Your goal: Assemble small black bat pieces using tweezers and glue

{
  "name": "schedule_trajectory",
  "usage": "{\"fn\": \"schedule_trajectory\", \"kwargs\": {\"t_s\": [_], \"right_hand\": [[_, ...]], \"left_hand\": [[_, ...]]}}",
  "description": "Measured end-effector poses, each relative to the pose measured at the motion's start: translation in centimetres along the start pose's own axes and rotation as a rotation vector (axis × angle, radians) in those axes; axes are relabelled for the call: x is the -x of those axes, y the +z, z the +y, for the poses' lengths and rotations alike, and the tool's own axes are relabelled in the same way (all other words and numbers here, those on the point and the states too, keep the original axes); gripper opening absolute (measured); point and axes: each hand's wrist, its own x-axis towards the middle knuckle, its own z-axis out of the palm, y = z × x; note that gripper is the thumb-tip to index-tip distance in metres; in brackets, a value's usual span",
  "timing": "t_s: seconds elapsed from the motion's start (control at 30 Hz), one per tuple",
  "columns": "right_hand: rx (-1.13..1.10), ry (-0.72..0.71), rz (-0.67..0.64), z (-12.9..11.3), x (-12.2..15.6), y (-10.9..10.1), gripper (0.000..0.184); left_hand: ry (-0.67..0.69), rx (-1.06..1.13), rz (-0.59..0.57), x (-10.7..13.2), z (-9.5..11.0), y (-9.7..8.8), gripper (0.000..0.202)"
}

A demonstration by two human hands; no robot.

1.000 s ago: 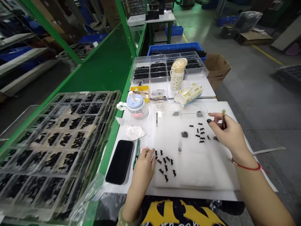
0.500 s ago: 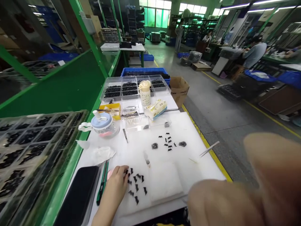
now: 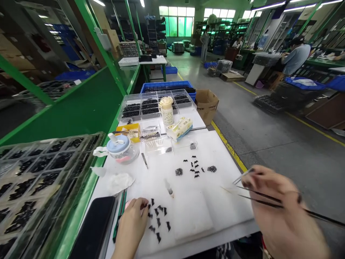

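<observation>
My left hand [image 3: 132,223] rests on the white foam mat [image 3: 157,165] with fingers closed; a dark bit shows at the fingertips, but what they hold is unclear. Beside it lie several black bat-shaped pieces [image 3: 158,222], and a pink thing [image 3: 127,204] is partly hidden behind the hand. On the right, my right hand [image 3: 283,208] is closed on black tweezers [image 3: 265,201], their tips toward the mat. Its fingertips are also at silver tweezers [image 3: 238,178] by the table's edge. More bat pieces [image 3: 196,166] lie between two dark bead piles [image 3: 179,172] [image 3: 212,168].
A folded white foam pad [image 3: 192,214] lies in front. Along the left are a black phone [image 3: 93,226], a green cutter [image 3: 120,212] and a lidded clear cup [image 3: 118,147]. Behind stand a cream bottle [image 3: 167,113], a tissue pack [image 3: 180,128] and a compartment tray [image 3: 129,104].
My right hand, large and blurred near the camera before, has moved away to the table's right edge, where the black tweezers now show in it. The left hand stays in place.
</observation>
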Motion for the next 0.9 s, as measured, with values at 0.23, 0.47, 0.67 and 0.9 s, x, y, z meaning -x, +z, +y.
{"fn": "schedule_trajectory", "kwargs": {"t_s": [0.23,0.47,0.67,0.9], "right_hand": [[0.114,0.375,-0.11,5.6,1.4,0.7,0.055],[0.214,0.405,-0.312,8.4,0.3,2.0,0.007],[0.224,0.429,-0.199,9.2,-0.2,0.5,0.013],[0.274,0.511,-0.177,9.9,0.0,0.8,0.006]], "left_hand": [[0.171,0.331,-0.31,2.1,6.2,-3.9,0.016],[0.266,0.628,-0.652,-0.5,14.2,-2.7,0.018],[0.194,0.68,-0.936,-1.8,15.6,0.3,0.034],[0.187,0.566,-1.084,-2.5,16.4,0.3,0.037]]}}
